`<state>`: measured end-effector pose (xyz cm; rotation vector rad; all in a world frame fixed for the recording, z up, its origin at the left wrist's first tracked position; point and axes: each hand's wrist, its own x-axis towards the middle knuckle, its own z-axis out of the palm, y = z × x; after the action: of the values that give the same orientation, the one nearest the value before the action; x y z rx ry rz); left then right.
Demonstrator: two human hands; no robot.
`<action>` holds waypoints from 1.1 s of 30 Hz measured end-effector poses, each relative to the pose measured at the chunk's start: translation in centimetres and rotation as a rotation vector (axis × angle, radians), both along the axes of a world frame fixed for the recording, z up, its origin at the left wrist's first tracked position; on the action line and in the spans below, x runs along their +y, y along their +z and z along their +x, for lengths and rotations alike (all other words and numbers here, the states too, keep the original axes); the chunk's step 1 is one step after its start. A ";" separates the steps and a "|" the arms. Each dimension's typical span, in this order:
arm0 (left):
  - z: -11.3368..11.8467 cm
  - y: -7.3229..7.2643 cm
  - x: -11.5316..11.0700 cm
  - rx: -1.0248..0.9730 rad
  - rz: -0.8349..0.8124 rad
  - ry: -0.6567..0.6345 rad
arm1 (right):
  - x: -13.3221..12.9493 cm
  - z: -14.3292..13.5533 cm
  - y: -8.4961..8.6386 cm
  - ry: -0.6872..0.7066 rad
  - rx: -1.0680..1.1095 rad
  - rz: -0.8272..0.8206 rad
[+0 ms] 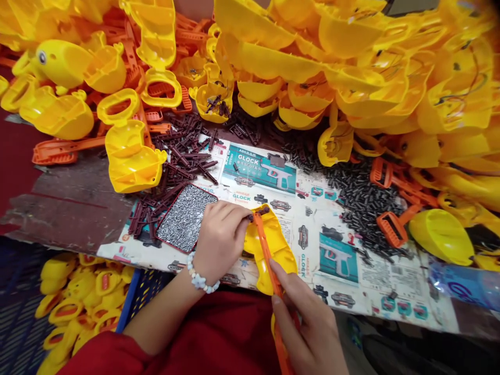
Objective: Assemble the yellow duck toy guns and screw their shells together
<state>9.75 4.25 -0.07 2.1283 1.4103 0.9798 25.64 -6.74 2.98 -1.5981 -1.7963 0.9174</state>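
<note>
My right hand (308, 317) is closed round a long orange plastic arm (266, 247) that slants up and away from me. Under the arm lies a yellow plastic duck half-shell (284, 250), hollow side up. At the arm's far end my left hand (222, 232), with a beaded bracelet at its wrist, pinches a small dark brown plastic piece (250, 217); the fingertips partly hide it. Another dark brown bit (262, 210) shows at the top of the arm. Just left of my left hand is a red-rimmed tray of small silver screws (186, 216).
Dark brown rods (187, 156) lie heaped behind the tray. Small black cylinders (363, 208) are spread to the right, near orange arms (392, 229). Yellow shells (351, 67) pile high at the back. A blue basket (130, 299) at lower left holds yellow parts; a plastic bottle (464, 284) lies right.
</note>
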 end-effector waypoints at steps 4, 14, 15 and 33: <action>0.0 -0.1 -0.1 -0.016 -0.011 0.021 | -0.4 0.0 -0.3 0.003 -0.028 -0.012; 0.4 -0.2 0.3 0.038 -0.011 -0.031 | 0.0 0.5 -0.3 0.217 -0.722 0.183; 0.5 -0.4 0.4 0.040 -0.032 -0.060 | 0.3 0.9 0.0 0.220 -0.701 0.219; 1.7 -0.3 0.1 0.077 -0.134 -0.162 | 2.0 5.1 -0.3 0.135 -0.420 0.224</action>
<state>11.42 4.35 -0.40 2.1616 1.2765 0.7284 30.76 -4.74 2.67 -1.6235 -2.2259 0.4308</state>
